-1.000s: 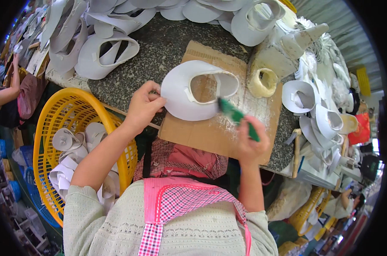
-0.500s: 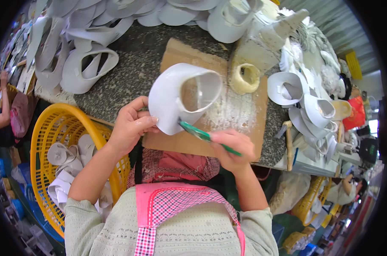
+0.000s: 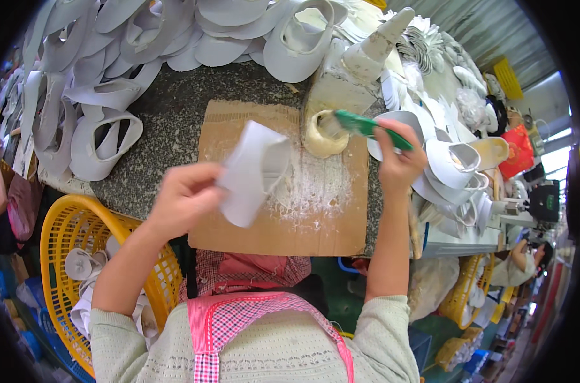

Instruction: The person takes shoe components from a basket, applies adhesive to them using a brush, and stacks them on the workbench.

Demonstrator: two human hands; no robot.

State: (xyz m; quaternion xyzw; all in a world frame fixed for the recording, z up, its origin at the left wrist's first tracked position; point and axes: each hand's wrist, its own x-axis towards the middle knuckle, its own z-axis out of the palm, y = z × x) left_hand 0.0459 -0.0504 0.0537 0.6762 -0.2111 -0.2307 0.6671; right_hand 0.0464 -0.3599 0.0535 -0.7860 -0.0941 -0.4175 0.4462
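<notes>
My left hand [image 3: 186,198] is closed on the edge of a white shoe upper [image 3: 242,179], a curved piece with a wide opening, held tilted above the cardboard sheet [image 3: 271,237]. My right hand [image 3: 402,156] grips a green-handled brush [image 3: 365,125]. Its bristles dip into the mouth of a cream-coloured, crusted glue pot [image 3: 324,148] at the far edge of the cardboard. Inside the pot the bristle ends are hidden. White dried smears [image 3: 319,198] cover the middle of the cardboard.
White uppers [image 3: 220,50] are piled along the back and left of the speckled stone table [image 3: 168,121]; more [image 3: 453,163] lie at the right. A crusted, horn-topped container [image 3: 341,83] stands behind the pot. A yellow basket [image 3: 105,214] holds white pieces at my left.
My right hand has taken the brush off the upper, moving up and right to the glue pot. My left hand has lowered slightly and turned the upper more edge-on.
</notes>
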